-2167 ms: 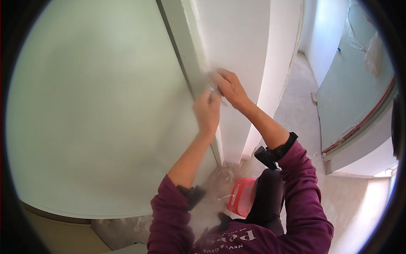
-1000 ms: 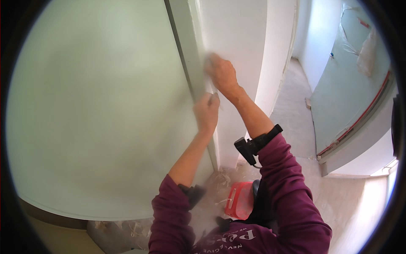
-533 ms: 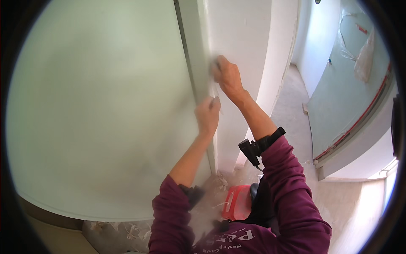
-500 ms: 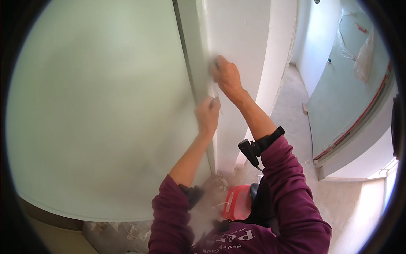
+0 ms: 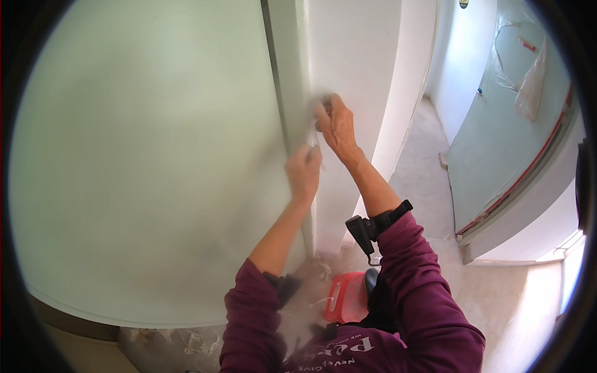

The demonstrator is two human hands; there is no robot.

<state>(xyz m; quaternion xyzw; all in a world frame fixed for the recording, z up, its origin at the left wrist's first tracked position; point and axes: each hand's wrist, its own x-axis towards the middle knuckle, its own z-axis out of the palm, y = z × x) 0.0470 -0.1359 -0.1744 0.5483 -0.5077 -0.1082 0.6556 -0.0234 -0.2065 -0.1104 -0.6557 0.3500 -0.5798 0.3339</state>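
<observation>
My left hand (image 5: 303, 169) is closed in a pinch at the edge of the pale green door frame (image 5: 290, 62). A thin whitish strip (image 5: 313, 135) runs up from its fingertips along the line where the frame meets the white wall (image 5: 351, 50). Just above, on the wall side, is my right hand (image 5: 336, 124) with its fingers bent together. Motion smears its fingertips, and what they hold cannot be made out. A large pale green door panel (image 5: 149, 155) stands to the left of both hands.
Below on the floor sits a red plastic stool or crate (image 5: 339, 298), partly hidden by my body. Whitish scraps (image 5: 199, 340) litter the floor near the panel's lower edge. At right, another pale green door (image 5: 491, 143) has torn clear film (image 5: 532, 87) hanging from it.
My right hand has come down slightly along the frame edge, closer to my left hand, and its wrist has turned a little. My left hand stays almost in place.
</observation>
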